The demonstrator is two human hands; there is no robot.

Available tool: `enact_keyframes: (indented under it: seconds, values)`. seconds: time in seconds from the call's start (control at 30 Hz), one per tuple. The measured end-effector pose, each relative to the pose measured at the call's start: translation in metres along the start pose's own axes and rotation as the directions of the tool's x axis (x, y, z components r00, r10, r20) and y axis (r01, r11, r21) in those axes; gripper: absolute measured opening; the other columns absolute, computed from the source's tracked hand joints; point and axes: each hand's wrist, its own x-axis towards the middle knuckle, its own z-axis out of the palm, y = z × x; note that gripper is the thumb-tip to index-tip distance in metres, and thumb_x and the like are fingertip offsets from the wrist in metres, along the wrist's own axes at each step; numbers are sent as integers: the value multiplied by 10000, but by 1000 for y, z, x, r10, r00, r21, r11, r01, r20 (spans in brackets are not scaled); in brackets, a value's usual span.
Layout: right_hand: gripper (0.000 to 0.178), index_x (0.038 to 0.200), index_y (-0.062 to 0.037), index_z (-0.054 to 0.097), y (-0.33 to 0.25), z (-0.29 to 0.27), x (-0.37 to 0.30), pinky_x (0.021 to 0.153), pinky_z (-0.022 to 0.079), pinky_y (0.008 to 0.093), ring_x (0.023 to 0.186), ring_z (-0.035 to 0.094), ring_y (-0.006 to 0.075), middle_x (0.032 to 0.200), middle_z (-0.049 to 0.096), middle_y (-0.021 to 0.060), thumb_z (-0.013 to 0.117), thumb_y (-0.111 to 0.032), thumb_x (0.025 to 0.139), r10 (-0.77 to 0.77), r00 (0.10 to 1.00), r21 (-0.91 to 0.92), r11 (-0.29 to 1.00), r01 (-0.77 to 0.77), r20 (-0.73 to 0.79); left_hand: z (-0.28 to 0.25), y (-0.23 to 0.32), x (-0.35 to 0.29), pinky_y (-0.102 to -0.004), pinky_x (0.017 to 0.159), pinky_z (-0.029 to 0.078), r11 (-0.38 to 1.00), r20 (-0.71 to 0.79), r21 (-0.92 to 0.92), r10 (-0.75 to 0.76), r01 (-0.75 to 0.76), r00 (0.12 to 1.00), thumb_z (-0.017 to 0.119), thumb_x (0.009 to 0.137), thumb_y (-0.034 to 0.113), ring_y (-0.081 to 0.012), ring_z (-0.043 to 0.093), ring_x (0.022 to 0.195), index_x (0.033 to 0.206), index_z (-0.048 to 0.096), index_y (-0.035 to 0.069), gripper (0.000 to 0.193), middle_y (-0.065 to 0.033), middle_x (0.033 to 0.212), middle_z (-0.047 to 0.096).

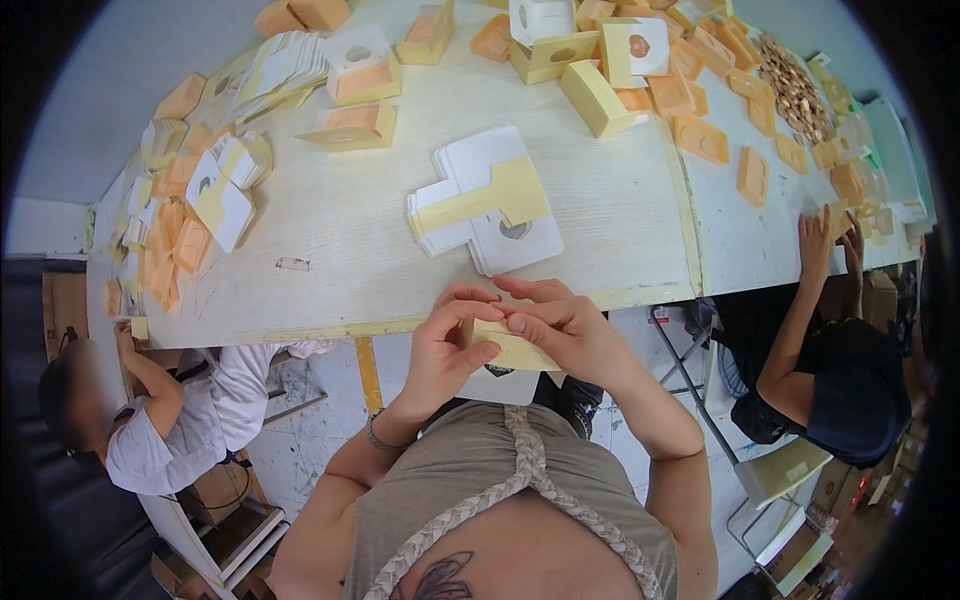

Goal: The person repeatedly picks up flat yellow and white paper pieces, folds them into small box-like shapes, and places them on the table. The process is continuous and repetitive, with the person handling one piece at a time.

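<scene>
Just off the table's front edge, my left hand [445, 345] and my right hand [555, 325] both grip one yellow-and-white cardboard packaging card [515, 347]. It is partly folded, with its yellow strip up between my hands and its white panel hanging below. The fingers of my left hand curl round its left end, thumb on the yellow face. My right fingers press along its top edge; what lies under them is hidden. Beyond my hands lies a flat stack of unfolded white-and-yellow cards [490, 200], its near corner close to my fingertips.
Orange plastic trays [700, 140] and folded yellow boxes [597, 98] crowd the far right, beside a pile of small brown pieces [790, 88]. More trays [190, 245] and card stacks [285, 70] lie left. One person [190, 410] sits left, another [820, 380] works right.
</scene>
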Motion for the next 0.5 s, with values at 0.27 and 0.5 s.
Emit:
enact_keyframes:
  seconds: [0.27,0.5]
  values:
    - [497,1201,-58,565,27,12,-24,975,388,350,1203,465,276,1318,474,147,738,-82,735,-121,985,210,967,145,-124,-11,12,5,-361,918,414,998,-73,-9,-60,60,996,600,846,145,-253,503,1096,973,589,14,182,-99,1085,483]
    - [479,1093,-31,607,40,20,-31,943,436,364,1143,527,297,1195,580,137,793,-66,653,-377,911,-112,925,362,-169,-21,8,6,-348,913,404,998,86,42,-50,47,995,633,822,100,-236,484,1127,847,640,7,96,-94,1112,496]
